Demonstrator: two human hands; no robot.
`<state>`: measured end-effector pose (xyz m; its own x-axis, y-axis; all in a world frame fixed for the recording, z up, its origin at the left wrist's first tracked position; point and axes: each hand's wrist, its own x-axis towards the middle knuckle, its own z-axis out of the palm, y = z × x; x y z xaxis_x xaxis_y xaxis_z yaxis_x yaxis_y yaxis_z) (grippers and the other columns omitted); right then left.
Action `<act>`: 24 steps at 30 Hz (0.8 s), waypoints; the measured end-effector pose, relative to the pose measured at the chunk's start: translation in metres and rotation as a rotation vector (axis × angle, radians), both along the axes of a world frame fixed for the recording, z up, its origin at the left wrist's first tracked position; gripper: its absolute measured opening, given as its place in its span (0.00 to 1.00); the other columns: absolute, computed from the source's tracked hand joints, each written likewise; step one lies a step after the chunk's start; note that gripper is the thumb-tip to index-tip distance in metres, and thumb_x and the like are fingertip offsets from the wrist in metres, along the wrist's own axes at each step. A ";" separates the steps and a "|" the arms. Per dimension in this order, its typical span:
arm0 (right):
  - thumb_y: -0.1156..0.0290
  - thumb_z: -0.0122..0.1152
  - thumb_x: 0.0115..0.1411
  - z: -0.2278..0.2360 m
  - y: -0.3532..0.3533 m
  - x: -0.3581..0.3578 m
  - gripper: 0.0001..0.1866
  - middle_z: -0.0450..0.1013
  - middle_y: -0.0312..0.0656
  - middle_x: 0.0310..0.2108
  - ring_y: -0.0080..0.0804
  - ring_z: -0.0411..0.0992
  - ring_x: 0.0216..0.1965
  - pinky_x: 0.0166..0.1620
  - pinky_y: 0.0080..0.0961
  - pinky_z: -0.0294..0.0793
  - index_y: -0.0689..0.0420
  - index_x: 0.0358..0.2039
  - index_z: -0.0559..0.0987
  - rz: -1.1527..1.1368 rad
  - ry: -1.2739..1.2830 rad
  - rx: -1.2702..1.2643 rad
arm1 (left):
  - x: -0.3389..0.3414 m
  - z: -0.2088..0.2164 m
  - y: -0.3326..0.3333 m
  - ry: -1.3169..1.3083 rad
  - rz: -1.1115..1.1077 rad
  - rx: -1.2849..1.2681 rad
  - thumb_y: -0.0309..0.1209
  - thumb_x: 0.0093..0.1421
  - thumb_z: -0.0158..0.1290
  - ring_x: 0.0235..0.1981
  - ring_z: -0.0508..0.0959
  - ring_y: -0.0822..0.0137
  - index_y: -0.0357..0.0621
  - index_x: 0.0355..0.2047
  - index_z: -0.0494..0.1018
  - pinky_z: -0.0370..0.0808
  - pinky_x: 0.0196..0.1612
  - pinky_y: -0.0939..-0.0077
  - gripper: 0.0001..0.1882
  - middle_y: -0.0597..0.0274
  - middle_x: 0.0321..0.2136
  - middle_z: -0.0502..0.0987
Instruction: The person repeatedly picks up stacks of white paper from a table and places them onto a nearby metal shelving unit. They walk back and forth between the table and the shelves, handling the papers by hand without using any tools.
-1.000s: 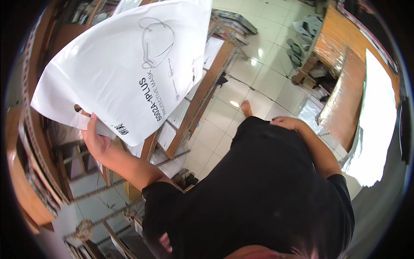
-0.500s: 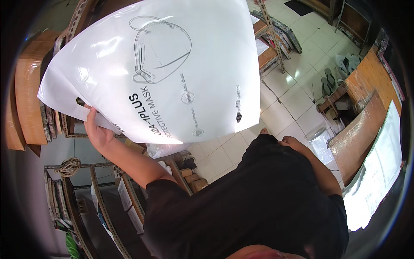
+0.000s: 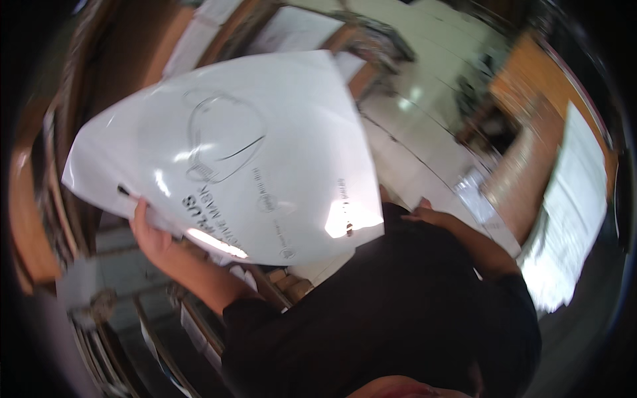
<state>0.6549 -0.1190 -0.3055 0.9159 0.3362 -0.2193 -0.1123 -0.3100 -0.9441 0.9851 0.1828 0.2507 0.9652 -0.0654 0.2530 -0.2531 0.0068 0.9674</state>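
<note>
A large, glossy white plastic bag [image 3: 298,132] printed with a line drawing of a face mask spreads out in front of me. My left hand [image 3: 151,231] is closed on its lower left edge, close to a dark slot-shaped handle hole; part of the fingers is hidden behind the plastic. The bag's lower right corner hangs near the front of my black shirt [image 3: 391,312]. Low beside the shirt hem is my right hand [image 3: 422,211], apart from the bag. Blur hides how its fingers are held.
Shelving with flat stacks [image 3: 302,30] stands beyond the bag. To the right are an orange-brown board [image 3: 531,73], a brown sheet [image 3: 531,166] and a long white sheet [image 3: 570,205]. Metal-framed racks [image 3: 152,338] stand at lower left, and tiled floor [image 3: 405,139] runs between.
The view has swung, and the surroundings are shifted and blurred. In the picture the bag sits lower and its far edge has tipped down. My left hand keeps its hold.
</note>
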 end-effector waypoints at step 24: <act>0.49 0.49 0.60 0.074 -0.046 -0.038 0.26 0.75 0.54 0.31 0.48 0.74 0.34 0.40 0.38 0.71 0.62 0.32 0.80 -0.801 0.114 -0.224 | -0.088 -0.235 -0.218 0.586 -0.501 0.087 0.31 0.55 0.56 0.38 0.73 0.66 0.33 0.40 0.69 0.71 0.42 0.71 0.16 0.58 0.34 0.72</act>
<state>0.6171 -0.1651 -0.2315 0.8273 -0.4687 -0.3096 -0.4697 -0.2747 -0.8390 0.8967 -0.0350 0.0153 0.7898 -0.5256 -0.3162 0.3137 -0.0968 0.9446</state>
